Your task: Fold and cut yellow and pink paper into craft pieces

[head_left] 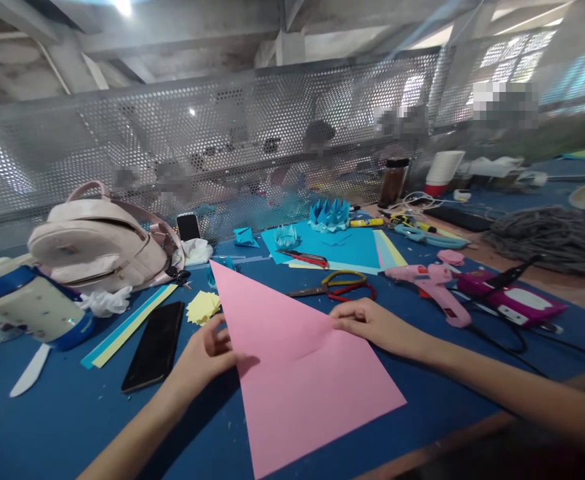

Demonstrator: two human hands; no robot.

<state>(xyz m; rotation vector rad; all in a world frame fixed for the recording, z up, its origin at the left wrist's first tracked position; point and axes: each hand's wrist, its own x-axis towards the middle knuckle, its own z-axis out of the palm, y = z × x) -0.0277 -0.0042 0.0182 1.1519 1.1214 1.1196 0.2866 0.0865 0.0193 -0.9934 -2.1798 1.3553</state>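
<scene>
A sheet of pink paper (297, 373) is held tilted over the blue table, one corner pointing up and away. My left hand (209, 350) pinches its left edge, thumb on top and fingers curled behind. On the upper right edge, my right hand (367, 322) grips the same sheet between thumb and fingers. A faint crease runs across the paper near its middle. Just beyond it lie scissors (348, 287) with red and yellow handles, partly covered by the sheet. Small yellow paper pieces (203, 307) are piled beside my left hand.
A black phone (155, 347), paper strips (129, 327), a cup (37, 307) and a pale pink backpack (102, 237) are on the left. Blue paper (359, 250) with folded blue shapes (329, 215) lies at the back. A pink glue gun (432, 283) and purple box (512, 298) sit right.
</scene>
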